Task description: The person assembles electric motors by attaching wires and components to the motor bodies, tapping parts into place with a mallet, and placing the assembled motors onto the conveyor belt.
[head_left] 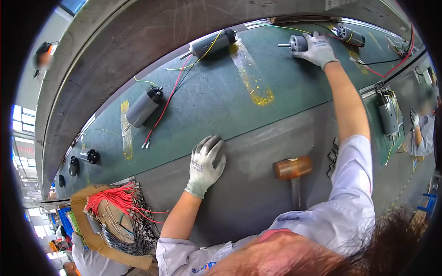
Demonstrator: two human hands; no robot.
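Observation:
My right hand (318, 49), in a pale work glove, reaches to the far side of the green surface. Its thumb and fingers close round a grey electric motor (300, 43) whose shaft points left; the glove covers part of the housing. Just to the right of that hand lies another motor (352, 36) with a yellow wire across it. My left hand (207, 163), gloved too, rests at the front edge of the green surface (216, 101). Its fingers are loosely bent, the thumb is apart, and nothing shows in them.
More motors (146, 106) with loose wires lie leftward along the green surface. A brown-headed mallet (293, 168) lies on the grey worktop (253, 156). At lower left stands a cardboard box (83, 216) of red and black wires. A metal beam (138, 41) runs overhead. Other people are at both sides.

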